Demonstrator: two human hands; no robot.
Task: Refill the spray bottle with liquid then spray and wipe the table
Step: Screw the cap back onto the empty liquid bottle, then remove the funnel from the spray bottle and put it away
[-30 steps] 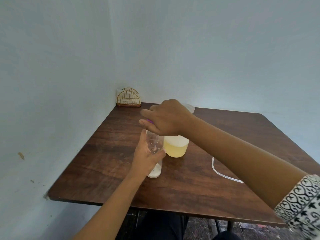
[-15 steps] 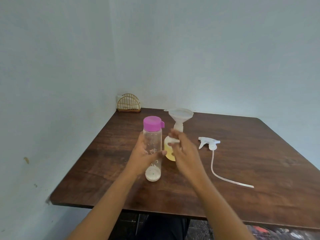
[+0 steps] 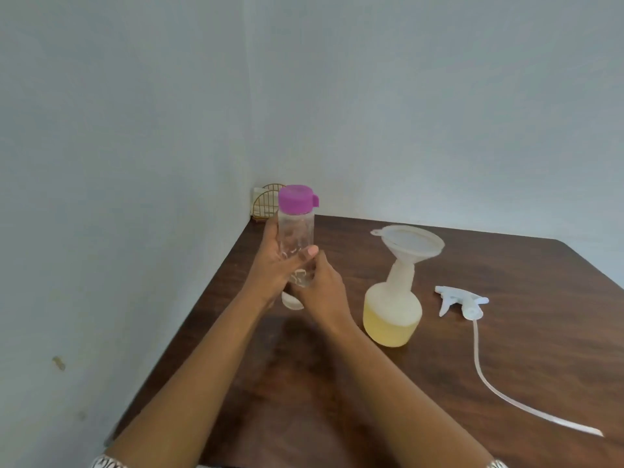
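A clear bottle point(image 3: 295, 238) with a purple cap point(image 3: 297, 199) stands at the table's left side, looking empty. My left hand point(image 3: 275, 268) wraps around its body from the left. My right hand point(image 3: 322, 293) grips its lower part from the right. To the right stands the translucent spray bottle point(image 3: 391, 315), about a third full of yellow liquid, with a white funnel point(image 3: 410, 243) in its neck. The white spray head point(image 3: 461, 300) with its long tube point(image 3: 506, 396) lies on the table further right.
The dark wooden table point(image 3: 439, 383) sits in a corner of pale blue walls. A gold wire napkin holder point(image 3: 266, 204) stands at the far left corner, behind the clear bottle. The table's left edge runs close to the wall.
My right hand left the purple cap, dropped down and closed on the clear bottle's lower part. The view has shifted left, so the spray bottle and spray head show further right.
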